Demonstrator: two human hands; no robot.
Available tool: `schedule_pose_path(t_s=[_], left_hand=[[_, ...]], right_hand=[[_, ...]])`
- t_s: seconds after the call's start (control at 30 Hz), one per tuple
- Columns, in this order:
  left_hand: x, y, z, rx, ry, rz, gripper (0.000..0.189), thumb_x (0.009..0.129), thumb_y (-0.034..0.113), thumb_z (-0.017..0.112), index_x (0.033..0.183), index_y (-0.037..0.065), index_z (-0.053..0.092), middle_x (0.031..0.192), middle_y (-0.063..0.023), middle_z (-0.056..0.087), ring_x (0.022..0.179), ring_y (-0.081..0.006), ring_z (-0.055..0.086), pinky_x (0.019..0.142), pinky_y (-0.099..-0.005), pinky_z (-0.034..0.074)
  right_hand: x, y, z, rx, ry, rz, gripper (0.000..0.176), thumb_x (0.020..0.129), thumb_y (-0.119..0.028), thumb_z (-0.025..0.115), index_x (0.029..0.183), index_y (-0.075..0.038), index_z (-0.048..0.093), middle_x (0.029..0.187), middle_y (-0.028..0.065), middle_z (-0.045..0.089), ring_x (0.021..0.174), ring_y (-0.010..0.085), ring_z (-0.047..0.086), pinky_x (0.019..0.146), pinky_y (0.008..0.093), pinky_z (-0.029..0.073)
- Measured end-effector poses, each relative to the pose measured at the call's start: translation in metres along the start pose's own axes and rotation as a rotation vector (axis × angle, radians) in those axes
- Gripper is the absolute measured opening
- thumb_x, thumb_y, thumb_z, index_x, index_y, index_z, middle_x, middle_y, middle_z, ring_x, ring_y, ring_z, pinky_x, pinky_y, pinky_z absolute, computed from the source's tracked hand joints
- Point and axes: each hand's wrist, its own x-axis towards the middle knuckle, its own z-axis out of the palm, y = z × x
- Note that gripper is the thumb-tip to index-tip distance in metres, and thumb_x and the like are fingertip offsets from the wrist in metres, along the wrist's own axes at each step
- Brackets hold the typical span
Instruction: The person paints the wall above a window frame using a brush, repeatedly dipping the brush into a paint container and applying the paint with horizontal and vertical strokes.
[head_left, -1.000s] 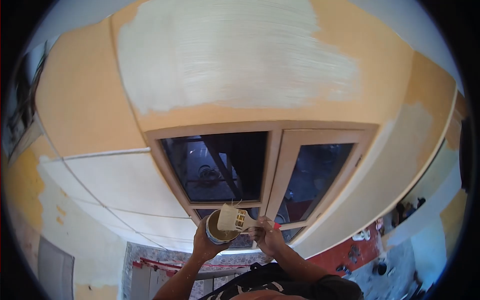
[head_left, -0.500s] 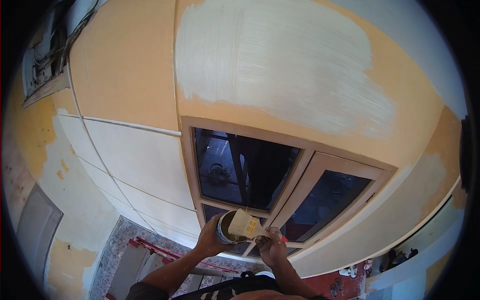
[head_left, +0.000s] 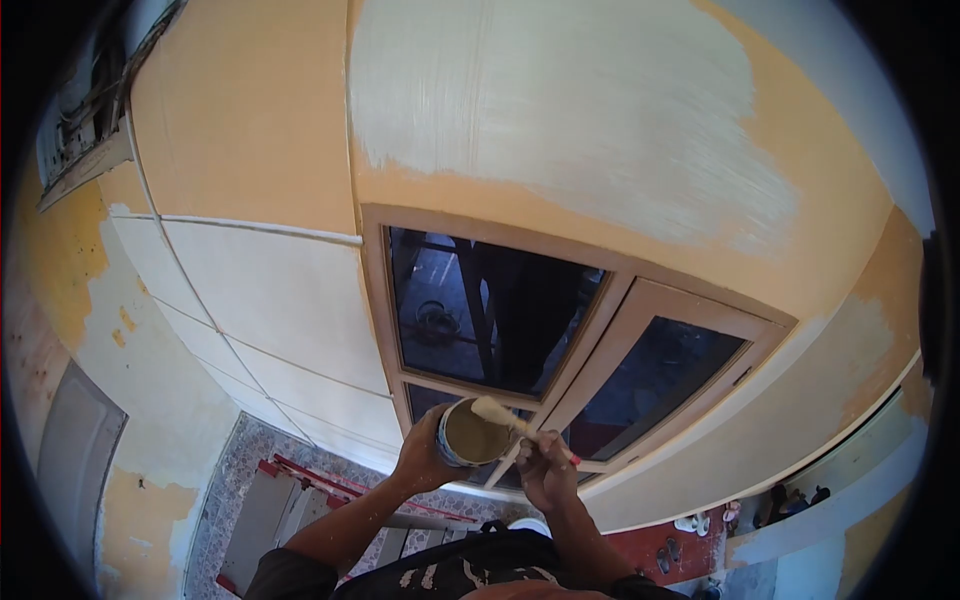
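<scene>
My left hand [head_left: 425,452] is wrapped round a small round can [head_left: 476,436] with a pale, creamy paint or coating inside. A flat paintbrush [head_left: 505,417] is in my right hand [head_left: 546,472], its light bristles over the can's upper right rim and its handle, with a red end, between my fingers. The brush is turned edge-on. In front of both hands is a brown-framed window [head_left: 490,310] with dark glass. Above it, a broad pale brushed patch [head_left: 560,110] covers part of the orange wall [head_left: 240,120].
Below me are a grey and red metal structure [head_left: 262,520] and a pebbled floor [head_left: 232,470]. A cable [head_left: 190,278] runs down the left wall. Sandals [head_left: 668,553] and shoes lie on red flooring at lower right. A grey door [head_left: 75,470] stands at far left.
The brush has turned from its flat side to its narrow edge and moved slightly up. The can's opening shows more. The view has tilted a little, so the window sits higher.
</scene>
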Motion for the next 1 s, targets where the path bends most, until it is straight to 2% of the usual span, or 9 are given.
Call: schedule_pose_path(t_s=[0.1,0.3,0.33,0.4,0.5,0.7,0.73,0.87,1.0], left_hand=[[0.0,0.008,-0.003,0.052,-0.008,-0.011,0.097,0.056,0.02,0.097,0.139,0.008,0.048,0.13,-0.0162,0.061,0.124,-0.0352,0.06,0.107,-0.0444,0.048],[-0.001,0.005,-0.003,0.054,-0.063,-0.043,0.105,0.06,0.02,0.098,0.147,0.007,0.042,0.137,-0.0135,0.06,0.128,-0.0277,0.059,0.108,-0.0405,0.048],[0.0,0.006,0.002,0.008,0.009,0.007,0.094,0.055,0.017,0.096,0.136,0.006,0.049,0.127,-0.0157,0.063,0.119,-0.0352,0.063,0.101,-0.044,0.051],[0.0,0.004,0.002,0.04,0.009,0.038,0.096,0.055,0.015,0.096,0.138,0.006,0.048,0.128,-0.0156,0.062,0.121,-0.0348,0.062,0.102,-0.0441,0.051],[-0.001,0.007,0.001,0.093,-0.002,0.018,0.098,0.055,0.015,0.096,0.139,0.005,0.047,0.129,-0.0156,0.061,0.121,-0.0349,0.061,0.103,-0.0445,0.05],[-0.002,0.004,0.0,-0.035,-0.06,-0.003,0.104,0.06,0.015,0.097,0.147,0.005,0.04,0.136,-0.0136,0.059,0.128,-0.0273,0.059,0.109,-0.041,0.048],[-0.002,0.016,-0.001,-0.022,-0.038,0.009,0.095,0.063,0.012,0.096,0.142,0.004,0.044,0.134,-0.0145,0.062,0.123,-0.0279,0.062,0.103,-0.041,0.051],[-0.006,0.004,0.0,0.052,-0.032,-0.021,0.097,0.061,0.015,0.097,0.141,0.004,0.044,0.131,-0.0152,0.062,0.121,-0.0296,0.062,0.103,-0.0408,0.051],[-0.006,0.004,0.0,0.101,-0.035,-0.104,0.101,0.058,0.018,0.099,0.14,0.004,0.042,0.129,-0.0161,0.062,0.12,-0.0306,0.062,0.103,-0.0411,0.051]], right_hand=[[0.001,-0.001,0.003,0.009,0.0,-0.022,0.019,0.099,-0.027,0.069,0.097,-0.013,0.057,0.095,0.0061,0.066,0.085,0.0191,0.066,0.075,0.0329,0.055],[-0.001,-0.011,0.044,0.021,0.255,0.034,0.034,0.102,-0.042,0.064,0.109,-0.009,0.061,0.084,0.0055,0.066,0.072,0.0118,0.065,0.065,0.0232,0.057],[0.001,-0.01,0.042,0.029,0.266,0.056,0.037,0.103,-0.045,0.062,0.11,-0.009,0.061,0.082,0.0045,0.066,0.07,0.0102,0.064,0.064,0.0228,0.057],[0.004,-0.011,0.037,0.046,0.202,0.082,0.042,0.102,-0.051,0.06,0.111,-0.01,0.061,0.082,0.0024,0.066,0.068,0.0079,0.064,0.063,0.0222,0.057],[0.007,-0.007,0.031,0.152,0.119,0.11,0.047,0.101,-0.056,0.058,0.112,-0.01,0.061,0.083,0.0,0.067,0.067,0.0057,0.063,0.063,0.0214,0.057],[0.005,-0.013,0.047,0.2,0.211,0.082,0.05,0.098,-0.057,0.06,0.111,-0.008,0.061,0.081,0.0,0.063,0.071,0.0101,0.065,0.068,0.0234,0.058],[0.006,-0.022,0.046,0.207,0.216,0.028,0.05,0.098,-0.057,0.06,0.111,-0.008,0.061,0.081,0.0,0.063,0.071,0.0101,0.065,0.068,0.0234,0.058],[0.017,-0.074,0.028,0.261,0.198,-0.195,0.044,0.1,-0.052,0.061,0.114,-0.01,0.064,0.091,0.0008,0.069,0.074,0.0098,0.068,0.072,0.0234,0.061],[0.015,-0.142,0.035,0.076,0.283,-0.662,0.029,0.099,-0.039,0.068,0.099,-0.01,0.063,0.09,0.0039,0.069,0.081,0.0135,0.069,0.074,0.025,0.062]])
